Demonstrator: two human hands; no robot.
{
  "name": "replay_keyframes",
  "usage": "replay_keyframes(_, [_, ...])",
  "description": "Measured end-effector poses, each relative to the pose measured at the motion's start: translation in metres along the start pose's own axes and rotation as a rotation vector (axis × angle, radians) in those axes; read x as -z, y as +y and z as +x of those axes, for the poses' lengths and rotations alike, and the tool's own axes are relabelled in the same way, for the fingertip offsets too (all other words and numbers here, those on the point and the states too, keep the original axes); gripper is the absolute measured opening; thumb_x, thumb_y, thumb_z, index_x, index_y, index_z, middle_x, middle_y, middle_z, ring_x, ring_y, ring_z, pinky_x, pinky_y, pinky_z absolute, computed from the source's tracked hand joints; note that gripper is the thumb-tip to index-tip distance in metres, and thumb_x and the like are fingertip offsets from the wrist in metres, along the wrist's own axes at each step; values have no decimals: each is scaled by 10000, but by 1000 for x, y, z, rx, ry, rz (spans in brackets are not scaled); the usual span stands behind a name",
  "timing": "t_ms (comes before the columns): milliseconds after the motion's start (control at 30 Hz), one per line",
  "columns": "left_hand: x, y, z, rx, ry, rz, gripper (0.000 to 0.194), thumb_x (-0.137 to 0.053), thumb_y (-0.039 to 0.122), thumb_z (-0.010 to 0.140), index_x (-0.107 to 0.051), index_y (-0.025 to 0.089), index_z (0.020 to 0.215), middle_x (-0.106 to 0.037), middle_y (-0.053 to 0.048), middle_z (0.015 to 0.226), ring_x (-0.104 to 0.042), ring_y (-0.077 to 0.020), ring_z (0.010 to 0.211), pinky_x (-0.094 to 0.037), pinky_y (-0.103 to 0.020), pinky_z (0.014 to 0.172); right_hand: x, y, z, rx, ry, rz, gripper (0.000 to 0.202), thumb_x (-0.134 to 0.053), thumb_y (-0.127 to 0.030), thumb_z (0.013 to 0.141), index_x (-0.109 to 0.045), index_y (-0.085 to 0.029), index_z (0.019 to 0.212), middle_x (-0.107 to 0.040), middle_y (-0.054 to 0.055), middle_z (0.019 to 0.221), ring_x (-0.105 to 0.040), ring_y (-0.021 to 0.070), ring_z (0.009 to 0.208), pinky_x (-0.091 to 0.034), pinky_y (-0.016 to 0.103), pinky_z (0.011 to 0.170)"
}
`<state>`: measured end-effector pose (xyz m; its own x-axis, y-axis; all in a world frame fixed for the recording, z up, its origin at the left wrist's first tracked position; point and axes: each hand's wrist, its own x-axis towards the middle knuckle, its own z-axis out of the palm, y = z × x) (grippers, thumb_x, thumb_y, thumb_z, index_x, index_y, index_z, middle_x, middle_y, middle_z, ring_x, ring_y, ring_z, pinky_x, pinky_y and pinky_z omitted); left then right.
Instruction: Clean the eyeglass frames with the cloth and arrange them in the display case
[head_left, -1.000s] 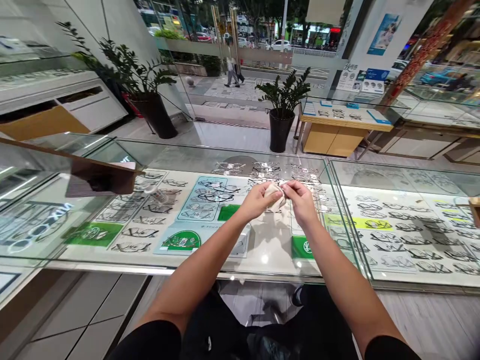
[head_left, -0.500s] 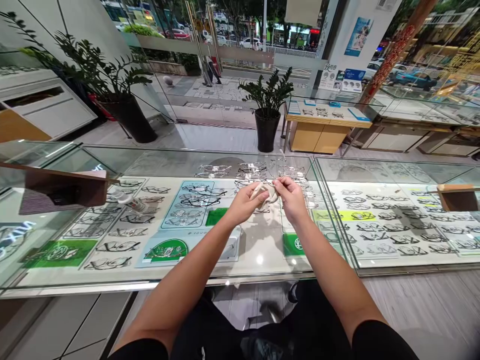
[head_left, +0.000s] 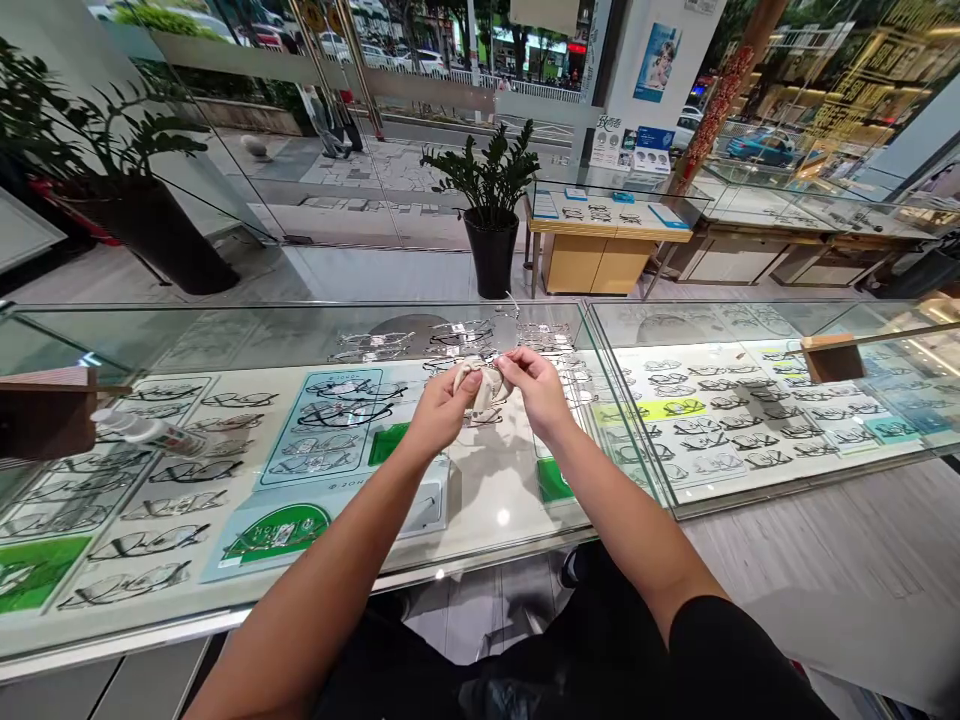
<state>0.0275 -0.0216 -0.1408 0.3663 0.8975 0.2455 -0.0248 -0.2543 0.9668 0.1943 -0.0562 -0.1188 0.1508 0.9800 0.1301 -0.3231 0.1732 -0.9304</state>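
Note:
My left hand (head_left: 442,405) is closed on a bunched cream cloth (head_left: 486,392), above the glass counter. On the cloth's right side, the thumb and fingers of my right hand (head_left: 534,388) are pinched together at what appears to be a thin-framed pair of glasses. Only a slender pale-tipped piece sticks up behind the fingers; cloth and fingers hide the rest. Below the hands, inside the glass display case (head_left: 480,500), lie rows of eyeglasses (head_left: 349,412) and a light-blue display board (head_left: 247,520).
A clear spray bottle (head_left: 150,432) and a brown wooden stand (head_left: 45,415) are on the counter at left. Another wooden piece (head_left: 832,358) stands at right. Beyond the counter are a potted plant (head_left: 493,255) and a small display table (head_left: 611,235).
The view has turned to the right, so the counter and plants appear farther left. Both hands keep hold at the cloth, with small shifts in the fingers and folds.

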Motion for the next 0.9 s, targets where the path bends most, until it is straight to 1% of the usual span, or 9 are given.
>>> replay_keyframes(67, [1,0,0,1,-44,-27,512,-743,684,914,-697,174,931,-591,-9,782,-495,-150,699,-416,-266,676,3,-1,3,4,17,1,457,-887,-627,705,-667,-236,790,-668,5,854,-506,144,734,-455,296,678])
replay_keyframes(133, [1,2,0,24,-60,-50,488,-794,645,883,-717,174,985,-606,-7,791,-503,-146,691,-420,-257,660,4,-1,4,11,38,8,461,-890,-623,693,-666,-233,797,-677,13,877,-532,153,777,-470,295,699])
replay_keyframes(233, [0,4,-1,71,-39,-65,519,-875,623,802,-723,176,1018,-648,-10,806,-528,-144,678,-432,-247,631,3,0,5,15,58,3,450,-881,-613,700,-691,-230,840,-668,8,871,-548,155,804,-489,296,745])
replay_keyframes(333, [-1,4,-1,84,12,-61,524,-893,630,777,-703,176,959,-656,-9,800,-548,-143,683,-438,-242,629,0,1,3,3,33,-14,459,-881,-626,702,-714,-230,865,-674,5,868,-558,155,816,-501,303,783])
replay_keyframes(467, [0,1,2,49,69,-47,556,-852,693,801,-635,181,810,-563,12,702,-468,-123,636,-375,-241,602,-5,3,-1,-25,-37,9,502,-929,-645,656,-726,-228,849,-697,10,854,-603,172,856,-518,314,810])
replay_keyframes(567, [0,1,3,27,67,-6,606,-815,734,819,-562,194,710,-477,26,639,-387,-116,599,-314,-251,578,-6,6,-2,-26,-85,-17,513,-935,-671,658,-725,-232,822,-663,-11,770,-572,160,779,-493,300,733])
replay_keyframes(667, [0,3,1,16,55,47,636,-775,752,849,-509,202,672,-426,32,618,-347,-116,591,-286,-258,569,-5,8,-1,-13,-90,-60,532,-894,-721,695,-721,-234,821,-610,-34,709,-488,136,683,-415,284,638])
replay_keyframes(800, [-3,5,-1,0,37,93,586,-730,736,897,-582,190,743,-466,25,649,-375,-120,610,-313,-256,590,-2,7,1,28,-36,-13,547,-903,-710,683,-676,-225,791,-599,-36,738,-468,123,670,-404,287,653])
replay_keyframes(900, [-10,8,-2,-14,62,91,543,-737,710,897,-641,183,810,-523,18,689,-428,-127,637,-356,-252,612,0,5,1,38,13,19,541,-912,-694,676,-661,-231,804,-577,-40,742,-448,126,671,-389,286,640])
